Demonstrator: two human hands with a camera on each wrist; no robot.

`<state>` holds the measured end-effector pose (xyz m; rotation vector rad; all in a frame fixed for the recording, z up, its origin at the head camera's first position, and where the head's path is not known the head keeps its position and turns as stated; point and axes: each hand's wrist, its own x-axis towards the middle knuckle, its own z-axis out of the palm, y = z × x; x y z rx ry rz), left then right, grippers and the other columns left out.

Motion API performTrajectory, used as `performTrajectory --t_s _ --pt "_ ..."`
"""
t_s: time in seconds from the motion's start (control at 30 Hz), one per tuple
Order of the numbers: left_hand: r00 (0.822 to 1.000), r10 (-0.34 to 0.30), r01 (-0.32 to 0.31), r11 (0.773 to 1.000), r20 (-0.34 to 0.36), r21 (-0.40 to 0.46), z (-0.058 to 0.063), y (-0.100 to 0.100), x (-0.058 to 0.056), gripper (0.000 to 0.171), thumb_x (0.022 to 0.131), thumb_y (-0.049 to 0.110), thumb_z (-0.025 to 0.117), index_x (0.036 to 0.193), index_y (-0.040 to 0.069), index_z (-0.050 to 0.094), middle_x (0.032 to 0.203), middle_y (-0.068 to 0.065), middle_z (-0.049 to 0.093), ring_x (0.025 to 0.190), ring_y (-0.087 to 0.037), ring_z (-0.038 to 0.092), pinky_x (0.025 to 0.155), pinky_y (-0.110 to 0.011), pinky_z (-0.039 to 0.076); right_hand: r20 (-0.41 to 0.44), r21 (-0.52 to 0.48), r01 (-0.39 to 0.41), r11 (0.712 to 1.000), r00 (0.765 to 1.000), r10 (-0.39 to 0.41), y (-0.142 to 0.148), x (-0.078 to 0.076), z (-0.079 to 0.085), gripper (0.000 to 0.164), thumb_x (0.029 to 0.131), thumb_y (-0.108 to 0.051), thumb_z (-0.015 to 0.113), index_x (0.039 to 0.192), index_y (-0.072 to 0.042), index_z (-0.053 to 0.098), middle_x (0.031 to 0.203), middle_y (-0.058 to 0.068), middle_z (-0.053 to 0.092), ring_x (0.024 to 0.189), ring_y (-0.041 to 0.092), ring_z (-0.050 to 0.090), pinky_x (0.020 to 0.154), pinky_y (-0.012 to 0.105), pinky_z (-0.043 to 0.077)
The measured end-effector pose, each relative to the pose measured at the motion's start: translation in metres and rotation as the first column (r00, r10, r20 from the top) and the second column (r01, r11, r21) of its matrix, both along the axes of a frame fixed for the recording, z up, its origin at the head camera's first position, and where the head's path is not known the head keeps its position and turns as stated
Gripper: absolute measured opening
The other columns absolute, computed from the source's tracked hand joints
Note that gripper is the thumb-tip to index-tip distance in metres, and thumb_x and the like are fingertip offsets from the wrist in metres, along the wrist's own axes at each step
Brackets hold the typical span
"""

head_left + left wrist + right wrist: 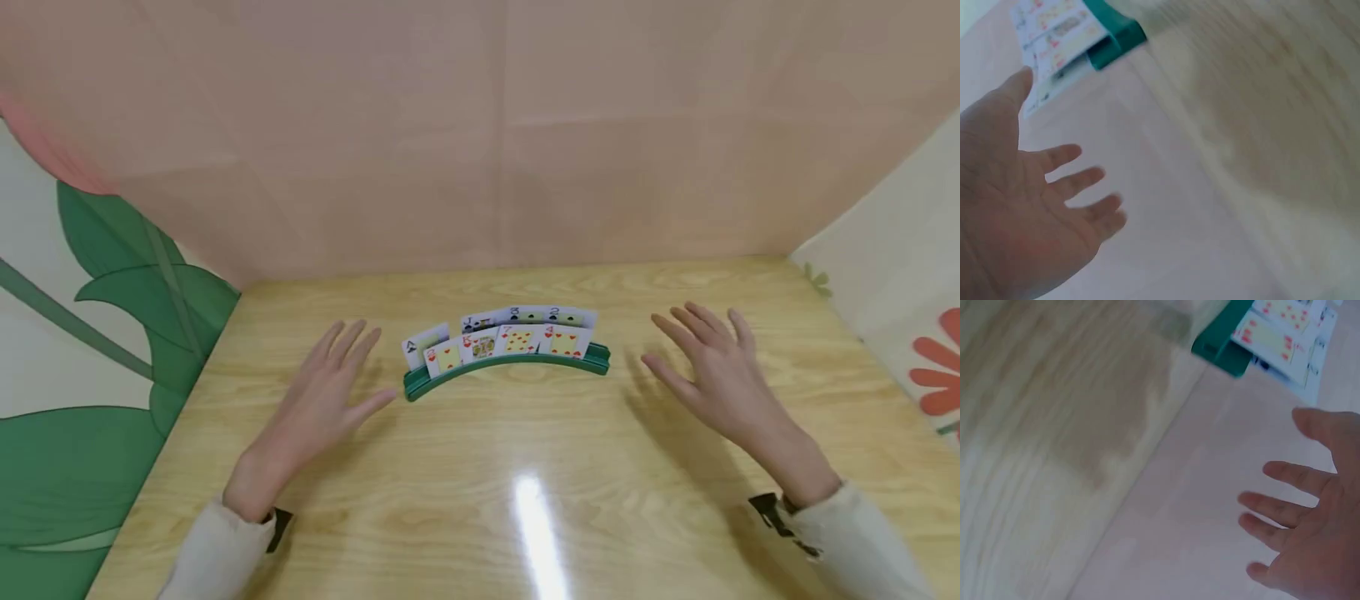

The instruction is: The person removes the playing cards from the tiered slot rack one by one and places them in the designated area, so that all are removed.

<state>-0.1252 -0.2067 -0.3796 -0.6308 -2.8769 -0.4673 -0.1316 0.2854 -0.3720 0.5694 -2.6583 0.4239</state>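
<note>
A curved green card holder [510, 360] stands on the table with playing cards upright in two rows. Its front row shows red cards, among them a king [480, 347], a seven of diamonds [518, 340] and a four [564, 341]. Behind them stand black cards: an ace of spades [424, 342] at the left, then a jack, a card partly covered, and a two [568, 317]. My left hand [318, 400] is spread left of the holder, thumb toward its left end, holding nothing. To the right, my right hand [723, 375] hovers with fingers apart, also holding nothing.
The wood-grain table [450, 500] reaches back to a pink cloth backdrop [495, 167]. Walls with printed plants stand on both sides, green leaves [67, 467] at left and a red flower [937, 358] at right.
</note>
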Motion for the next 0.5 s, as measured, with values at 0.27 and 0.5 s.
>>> performTrajectory --t_s 0.27,0.5 --pt "0.931 -0.153 0.014 0.922 0.332 0.386 -0.009 0.013 -0.004 0.073 0.097 0.039 0.064 0.157 0.017 0.027 0.159 -0.008 0.033 0.143 -0.031 0.034 0.113 -0.054 0.037 0.205 -0.22 -0.083 0.972 0.97 0.13 -0.021 -0.001 -0.001 0.038 0.099 -0.023 0.063 0.132 -0.002 0.061 0.125 0.018 0.066 0.111 0.038 0.063 0.092 0.06 0.05" --pt "0.874 -0.291 -0.027 0.77 0.388 0.638 -0.021 0.032 -0.01 0.065 0.097 0.017 0.067 0.152 0.015 0.034 0.148 -0.01 0.045 0.136 -0.03 0.044 0.114 -0.049 0.038 0.246 -0.378 -0.023 0.926 0.961 0.124 -0.036 -0.011 -0.009 0.026 0.098 -0.018 0.065 0.12 -0.007 0.068 0.113 0.011 0.071 0.104 0.029 0.067 0.088 0.049 0.056"
